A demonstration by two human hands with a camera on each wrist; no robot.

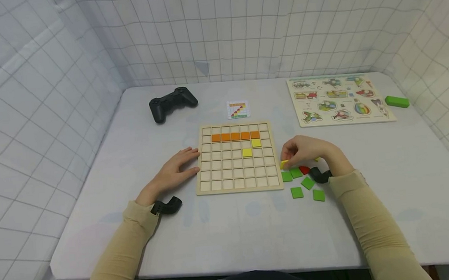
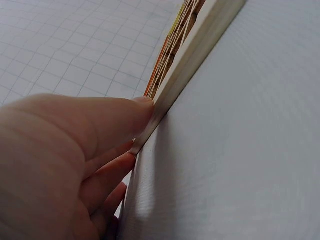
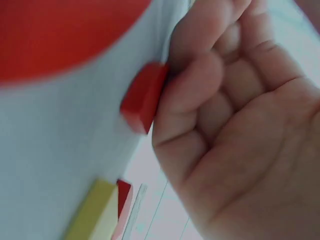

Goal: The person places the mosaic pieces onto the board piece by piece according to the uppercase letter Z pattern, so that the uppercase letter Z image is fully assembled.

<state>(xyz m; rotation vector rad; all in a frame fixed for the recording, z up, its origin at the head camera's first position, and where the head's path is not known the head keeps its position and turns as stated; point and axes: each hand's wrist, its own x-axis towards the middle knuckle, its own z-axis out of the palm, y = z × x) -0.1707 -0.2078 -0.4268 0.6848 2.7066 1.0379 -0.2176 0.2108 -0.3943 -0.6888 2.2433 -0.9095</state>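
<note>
A wooden grid board (image 1: 240, 190) lies flat in front of me, with a row of orange tiles (image 1: 235, 136) near its top and two yellow tiles (image 1: 247, 152) stepping down below it. My left hand (image 1: 173, 170) touches the board's left edge, fingers extended; up close in the left wrist view, the thumb and fingertips meet the board's side (image 2: 175, 82). Beside the board's right edge, my right hand (image 1: 308, 148) pinches a yellow tile (image 1: 284, 164) in its fingertips. Green tiles (image 1: 297, 192) and a red piece (image 1: 304, 169) lie under and near that hand, which partly hides them.
A small pattern card (image 1: 238, 109) lies beyond the board. A black game controller (image 1: 173, 103) sits at the back left. At the back right are a picture puzzle board (image 1: 338, 100) and a green block (image 1: 397, 101). Gridded cloth walls (image 1: 240, 33) enclose the table.
</note>
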